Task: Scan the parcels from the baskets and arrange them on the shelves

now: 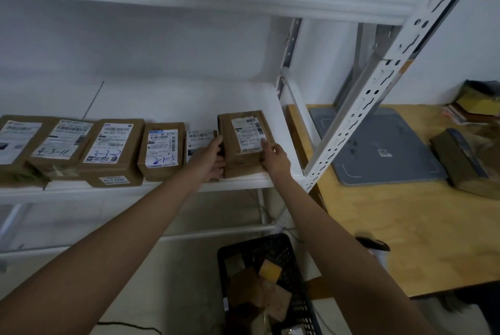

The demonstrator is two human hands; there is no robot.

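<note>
Both arms stretch forward from below. Under them, a black basket [295, 280] on the floor holds loose brown parcels. Left hand [209, 157] and right hand [276, 158] flank a brown box [243, 142] at the shelf's [135, 191] right end, fingers clamped on its sides. Boxes leftward read "2-1-5" [162, 150], "3-3-3" [112, 152], "4-3-11" [61, 145].

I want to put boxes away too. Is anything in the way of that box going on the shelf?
Nothing visible is. Both hands, left hand and right hand, hold the brown parcel on the white shelf at the row's right end. A small white-labelled parcel sits beside it.
</note>
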